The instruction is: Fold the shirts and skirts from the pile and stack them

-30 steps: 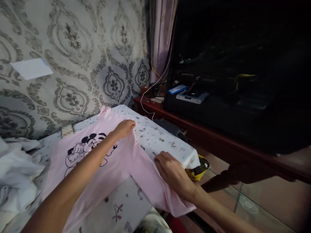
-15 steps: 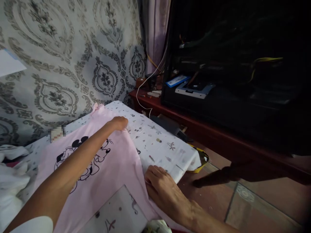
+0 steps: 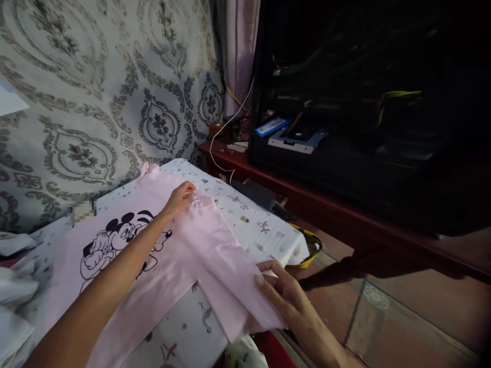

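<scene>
In the head view, our left hand (image 3: 178,202) is closed on a gathered bit of the pink shirt (image 3: 178,266) near its shoulder, thumb and forefinger pinched together. Our right hand (image 3: 293,301) has the lower end of the long sleeve (image 3: 230,266) between thumb and fingers, near the corner of the printed white cover (image 3: 230,204). Half a second ago that hand lay farther up the sleeve with its fingers bent over the edge; now it grips nearer the end, and the sleeve fans out wider, which we judge leaves it less bunched along its length, though some creases run through it. The shirt lies across the cover with its black cartoon print facing up, our left forearm crossing over part of it. White cloth (image 3: 15,286) is heaped at the left. As for containers, a dark, open-looking case (image 3: 383,174) stands on a red-brown wooden stand (image 3: 326,220); in it we make out a blue packet (image 3: 272,126) beside a silver-coloured device (image 3: 293,143) and a yellow cable (image 3: 401,94). Below the cover's corner sits a yellow and black bag (image 3: 316,246), whose contents we cannot tell.
</scene>
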Demonstrator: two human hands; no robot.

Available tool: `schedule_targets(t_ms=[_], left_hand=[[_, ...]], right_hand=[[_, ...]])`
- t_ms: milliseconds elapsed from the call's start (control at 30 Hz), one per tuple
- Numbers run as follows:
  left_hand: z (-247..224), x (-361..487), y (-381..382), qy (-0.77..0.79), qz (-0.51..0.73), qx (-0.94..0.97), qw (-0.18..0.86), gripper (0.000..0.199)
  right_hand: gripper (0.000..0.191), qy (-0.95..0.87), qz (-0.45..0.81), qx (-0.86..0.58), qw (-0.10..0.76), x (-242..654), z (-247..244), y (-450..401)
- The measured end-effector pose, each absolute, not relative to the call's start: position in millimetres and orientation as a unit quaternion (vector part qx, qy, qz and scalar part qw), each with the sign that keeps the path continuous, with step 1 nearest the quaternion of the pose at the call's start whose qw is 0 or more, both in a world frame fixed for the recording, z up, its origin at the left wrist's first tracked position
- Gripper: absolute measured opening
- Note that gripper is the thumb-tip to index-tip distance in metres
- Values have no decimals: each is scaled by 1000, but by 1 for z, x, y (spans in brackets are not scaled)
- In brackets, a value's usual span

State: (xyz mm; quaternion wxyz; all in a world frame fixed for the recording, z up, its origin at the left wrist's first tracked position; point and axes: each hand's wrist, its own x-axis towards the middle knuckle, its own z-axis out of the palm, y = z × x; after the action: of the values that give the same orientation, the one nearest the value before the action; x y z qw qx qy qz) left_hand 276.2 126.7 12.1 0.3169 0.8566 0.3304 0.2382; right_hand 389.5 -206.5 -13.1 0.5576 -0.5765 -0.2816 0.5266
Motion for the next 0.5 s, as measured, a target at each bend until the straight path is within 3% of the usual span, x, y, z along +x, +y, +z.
schedule_targets(t_ms=[200,400,500], left_hand=[[26,190,49,298,168,919,195,19],[51,59,-45,426,-46,885,186,24],[50,-1,-83,494,-97,850,158,25]], right_hand=[[48,-335,569,-570,490,390,-34,-221],[39,-435,493,-620,428,396,-24,-232],[45,-413,465,-648,440,396,-31,-236]])
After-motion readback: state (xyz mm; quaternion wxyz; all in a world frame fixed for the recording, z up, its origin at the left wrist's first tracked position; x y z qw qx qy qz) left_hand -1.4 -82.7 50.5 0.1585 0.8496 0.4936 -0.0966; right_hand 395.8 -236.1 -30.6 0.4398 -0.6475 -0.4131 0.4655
